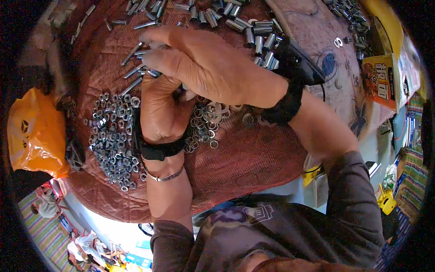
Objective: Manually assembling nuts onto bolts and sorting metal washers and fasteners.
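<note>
My right hand (pixel 208 68) reaches across from the right, over the top of my left hand (pixel 161 111), above a reddish-brown quilted cloth (pixel 244 158). The two hands meet, fingers bent together; what they grip is hidden between them. Slim metal bolts or pins (pixel 132 71) lie just beyond the fingertips. A heap of hex nuts (pixel 113 145) spreads to the left of my left wrist. Ring washers (pixel 210 121) lie on the right side of that wrist, partly under my right forearm. Shiny metal sleeves (pixel 263 29) are scattered beyond my right hand.
An orange plastic bag (pixel 34 136) is at the left edge. More metal sleeves (pixel 349 16) lie at the far right, near two loose washers (pixel 338 42) and a printed red-and-yellow package (pixel 379 81). A black object (pixel 301 63) sits behind my right wrist. People sit in the background, lower left.
</note>
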Demonstrator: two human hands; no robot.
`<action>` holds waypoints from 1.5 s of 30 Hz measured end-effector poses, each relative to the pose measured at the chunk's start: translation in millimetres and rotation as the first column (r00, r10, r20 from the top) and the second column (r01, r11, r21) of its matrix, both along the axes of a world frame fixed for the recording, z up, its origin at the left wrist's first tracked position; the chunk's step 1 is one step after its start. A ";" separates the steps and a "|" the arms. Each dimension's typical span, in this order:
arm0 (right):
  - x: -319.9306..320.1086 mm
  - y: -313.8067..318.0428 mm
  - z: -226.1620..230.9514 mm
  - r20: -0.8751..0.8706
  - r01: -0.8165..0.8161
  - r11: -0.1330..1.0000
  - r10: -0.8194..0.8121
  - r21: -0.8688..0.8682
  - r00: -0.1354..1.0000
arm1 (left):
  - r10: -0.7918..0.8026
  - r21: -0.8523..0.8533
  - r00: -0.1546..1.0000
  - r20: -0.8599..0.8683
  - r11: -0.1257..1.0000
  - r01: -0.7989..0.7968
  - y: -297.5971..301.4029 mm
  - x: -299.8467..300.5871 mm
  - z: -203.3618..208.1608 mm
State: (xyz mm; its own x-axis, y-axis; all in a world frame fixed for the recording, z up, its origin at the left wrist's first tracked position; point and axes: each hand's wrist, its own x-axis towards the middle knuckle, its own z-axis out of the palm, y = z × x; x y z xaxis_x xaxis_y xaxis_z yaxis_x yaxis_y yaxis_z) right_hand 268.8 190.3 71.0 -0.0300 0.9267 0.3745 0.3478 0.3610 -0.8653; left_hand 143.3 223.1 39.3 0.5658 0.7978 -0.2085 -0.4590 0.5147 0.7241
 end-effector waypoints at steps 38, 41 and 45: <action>19.2 -12.7 13.3 -0.284 -0.198 0.865 0.068 -0.460 0.956 | 0.095 0.085 0.995 0.030 0.992 -0.097 5.0 -3.6 13.0; 15.1 -11.9 13.6 -0.250 -0.166 0.855 0.044 -0.492 0.967 | 0.092 0.088 0.996 -0.004 0.992 -0.091 5.5 -7.5 12.5; 17.6 -5.4 -12.7 0.351 0.117 0.968 -0.191 0.220 0.917 | 0.162 0.064 0.986 -0.039 0.985 -0.160 -0.1 2.0 14.2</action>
State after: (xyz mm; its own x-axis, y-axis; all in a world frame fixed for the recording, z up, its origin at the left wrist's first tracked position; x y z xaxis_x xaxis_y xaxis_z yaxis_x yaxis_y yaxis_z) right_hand 286.4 184.9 58.3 -0.0618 0.8431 0.5341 0.6918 0.4219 -0.5860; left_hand 145.3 223.0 53.5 0.4204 0.8896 -0.1787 -0.4996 0.3914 0.7728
